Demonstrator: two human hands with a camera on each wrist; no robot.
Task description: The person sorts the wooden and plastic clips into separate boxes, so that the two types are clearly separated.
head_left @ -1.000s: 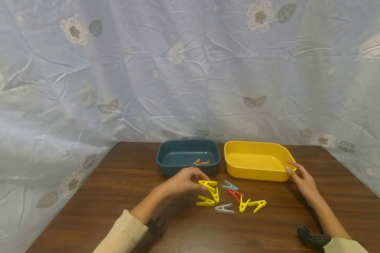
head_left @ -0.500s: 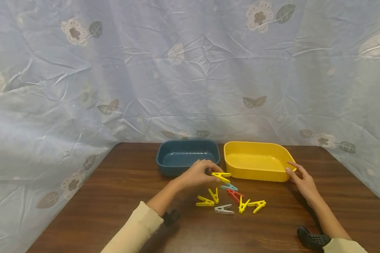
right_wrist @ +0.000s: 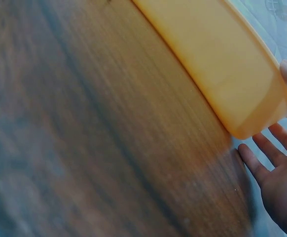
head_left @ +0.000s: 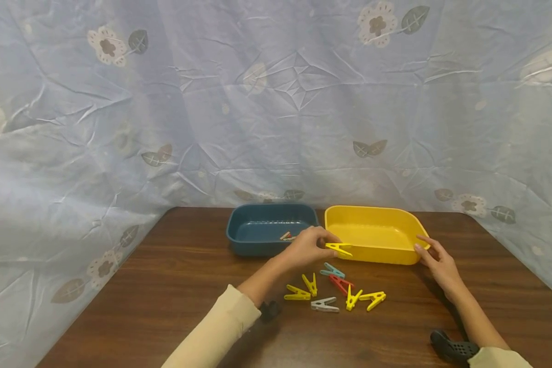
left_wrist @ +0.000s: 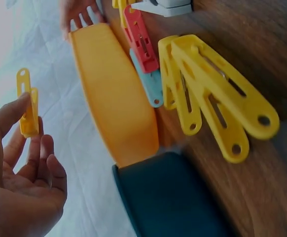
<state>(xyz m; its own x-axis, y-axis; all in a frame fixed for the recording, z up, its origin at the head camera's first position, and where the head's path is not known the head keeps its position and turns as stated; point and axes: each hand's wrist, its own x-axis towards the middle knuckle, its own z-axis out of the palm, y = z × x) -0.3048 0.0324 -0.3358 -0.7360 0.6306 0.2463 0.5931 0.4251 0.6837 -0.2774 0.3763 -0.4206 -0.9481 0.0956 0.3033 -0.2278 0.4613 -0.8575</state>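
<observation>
In the head view my left hand (head_left: 310,247) pinches a yellow clothespin (head_left: 339,249) between thumb and fingers, in front of the yellow tray (head_left: 372,254). The left wrist view shows this clothespin (left_wrist: 29,111) held upright at the fingertips, with the other fingers loosely bent. My right hand (head_left: 443,266) touches the yellow tray's right front corner. In the right wrist view its thumb lies at the rim and its other fingers are spread, fairly straight, beside the end wall (right_wrist: 262,116). Several yellow clothespins (head_left: 298,293), a grey one (head_left: 325,305), a red one (head_left: 340,283) and a light blue one (head_left: 332,270) lie on the table.
A dark blue tray (head_left: 253,249) stands left of the yellow tray, with small wooden-looking pieces (head_left: 286,236) inside, partly hidden by my left hand. Both trays sit near the back edge of the brown table (head_left: 202,250), before a floral curtain (head_left: 267,128).
My left hand has carried the yellow clothespin right and away from me, from above the loose clothespins to the yellow tray's front. My right hand has stayed at the tray's corner.
</observation>
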